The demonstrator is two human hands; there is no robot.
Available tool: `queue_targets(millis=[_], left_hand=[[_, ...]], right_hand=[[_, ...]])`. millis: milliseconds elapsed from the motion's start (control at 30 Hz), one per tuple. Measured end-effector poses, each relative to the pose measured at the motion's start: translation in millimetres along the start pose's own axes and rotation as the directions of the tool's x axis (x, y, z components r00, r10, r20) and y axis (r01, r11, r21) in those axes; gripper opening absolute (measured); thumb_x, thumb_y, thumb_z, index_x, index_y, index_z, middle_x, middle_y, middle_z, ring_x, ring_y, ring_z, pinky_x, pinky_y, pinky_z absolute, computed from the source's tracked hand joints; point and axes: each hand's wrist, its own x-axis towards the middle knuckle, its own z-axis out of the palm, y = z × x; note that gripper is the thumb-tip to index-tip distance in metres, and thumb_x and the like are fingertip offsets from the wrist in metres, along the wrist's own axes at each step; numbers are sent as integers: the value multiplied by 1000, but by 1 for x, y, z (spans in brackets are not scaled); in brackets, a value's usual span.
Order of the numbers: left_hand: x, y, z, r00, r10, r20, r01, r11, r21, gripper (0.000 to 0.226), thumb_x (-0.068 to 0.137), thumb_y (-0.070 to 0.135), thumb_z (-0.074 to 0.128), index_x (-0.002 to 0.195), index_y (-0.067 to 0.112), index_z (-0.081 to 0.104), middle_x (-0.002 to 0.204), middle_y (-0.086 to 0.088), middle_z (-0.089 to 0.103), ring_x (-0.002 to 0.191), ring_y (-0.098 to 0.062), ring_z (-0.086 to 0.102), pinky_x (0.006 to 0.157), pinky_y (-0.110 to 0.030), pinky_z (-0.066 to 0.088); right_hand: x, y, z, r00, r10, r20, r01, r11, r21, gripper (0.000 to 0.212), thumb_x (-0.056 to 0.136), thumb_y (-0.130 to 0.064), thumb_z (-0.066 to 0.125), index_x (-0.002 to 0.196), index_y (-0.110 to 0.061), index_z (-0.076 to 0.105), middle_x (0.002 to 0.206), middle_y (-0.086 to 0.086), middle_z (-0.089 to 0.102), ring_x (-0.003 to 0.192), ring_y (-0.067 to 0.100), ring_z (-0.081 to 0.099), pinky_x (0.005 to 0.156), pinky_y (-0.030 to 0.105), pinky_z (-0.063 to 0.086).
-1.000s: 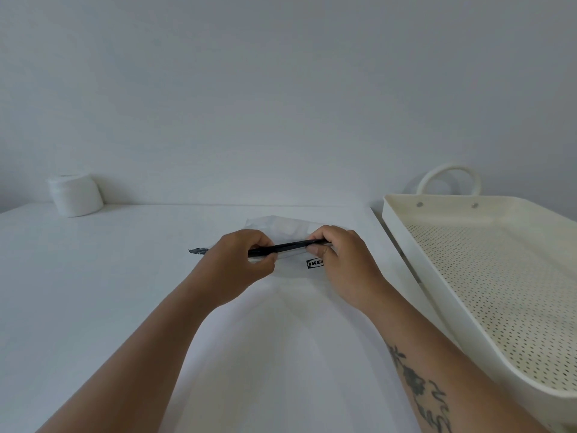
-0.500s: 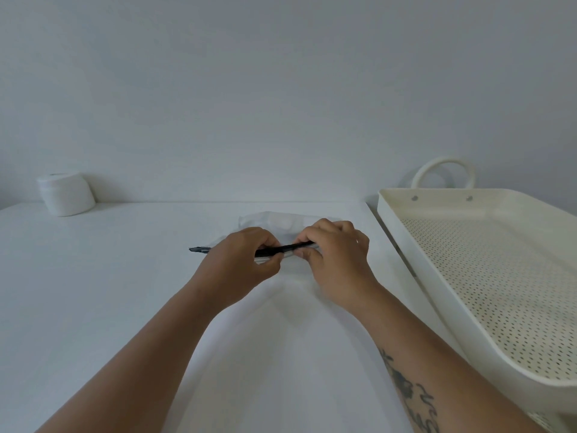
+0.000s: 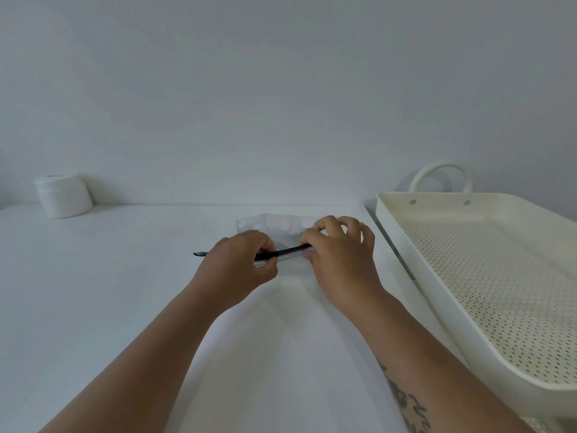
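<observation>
A clear, crinkled plastic bag (image 3: 271, 225) with a black closing strip (image 3: 282, 253) along its near edge lies on the white table (image 3: 93, 292), a little right of the middle and well short of the far edge. Both hands are on it.

The left hand (image 3: 240, 264) is curled over the left part of the strip, thumb and fingers pinching it. The strip's dark tip pokes out to the left past the knuckles. The right hand (image 3: 340, 257) pinches the right end of the strip between thumb and forefinger, with the other fingers bent above the bag. A short stretch of the strip shows between the two hands, tilted slightly up to the right. The far part of the bag shows beyond the fingers.

To the right, just beside the table's edge, sits a cream perforated metal tray (image 3: 437, 292) with raised walls. A rounded loop handle (image 3: 441, 166) stands up at its far end. At the far left of the table, against the pale grey wall (image 3: 281, 89), stands a squat white lidded tub (image 3: 64, 195), well apart from the hands.
</observation>
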Motion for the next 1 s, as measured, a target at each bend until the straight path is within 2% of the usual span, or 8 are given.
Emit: queue_targets(millis=[67, 167, 267, 333, 500, 600, 767, 1000], left_hand=[[0, 2, -1, 999, 28, -26, -28, 1000, 10, 6, 82, 22, 67, 87, 23, 64, 82, 12, 62, 75, -11, 58, 64, -18, 37], [0, 4, -1, 997, 68, -41, -68, 998, 5, 6, 81, 21, 68, 87, 21, 65, 83, 10, 65, 77, -12, 60, 70, -27, 45], [1, 3, -1, 996, 67, -62, -67, 998, 3, 5, 83, 25, 67, 88, 24, 66, 84, 13, 65, 79, -7, 60, 73, -25, 44], [1, 3, -1, 995, 72, -64, -70, 997, 23, 5, 84, 27, 66, 88, 25, 65, 84, 15, 63, 78, -6, 57, 71, -20, 40], [2, 1, -1, 996, 71, -44, -69, 996, 54, 4, 85, 29, 64, 85, 26, 62, 76, 18, 55, 72, 1, 49, 66, -18, 33], [3, 1, 2, 998, 59, -2, -59, 996, 61, 4, 85, 31, 62, 84, 27, 61, 79, 16, 57, 72, 7, 48, 61, -14, 29], [4, 0, 3, 998, 58, -3, -57, 996, 66, 4, 84, 31, 61, 84, 27, 61, 81, 14, 61, 75, -4, 49, 63, -13, 31], [3, 2, 4, 997, 73, -7, -72, 993, 95, 5, 84, 30, 61, 83, 26, 62, 83, 12, 64, 81, -8, 53, 72, -25, 38]], right_hand=[[0, -8, 0, 998, -57, 3, 57, 998, -13, 14, 90, -27, 64, 104, -32, 64, 117, -10, 58, 126, 27, 39, 109, 47, 14], [1, -11, 1, 997, -79, -18, 79, 997, -17, 9, 95, -27, 57, 95, -32, 64, 102, -12, 62, 120, 23, 43, 108, 42, 5], [3, -7, -1, 998, -53, -23, 52, 998, -16, 11, 95, -27, 55, 89, -30, 63, 87, -12, 60, 111, 21, 45, 106, 38, 4], [3, -4, -3, 1000, -26, -15, 26, 1000, 2, 10, 95, -26, 56, 87, -29, 62, 84, -11, 60, 109, 21, 45, 107, 39, 7], [2, 1, -4, 1000, -2, -7, 2, 1000, 27, 11, 95, -26, 55, 90, -32, 63, 87, -12, 61, 106, 19, 45, 105, 40, 15], [1, 6, -5, 1000, 14, -24, -13, 999, 31, 11, 95, -26, 57, 91, -33, 64, 90, -13, 63, 105, 19, 45, 103, 40, 18], [0, 11, -6, 998, 32, -52, -30, 999, 24, 11, 94, -26, 58, 93, -34, 65, 92, -14, 66, 103, 19, 47, 102, 41, 21], [-1, 25, -10, 992, 122, -35, -121, 992, 17, 12, 96, -29, 55, 94, -34, 65, 99, -14, 66, 107, 21, 46, 105, 44, 21]])
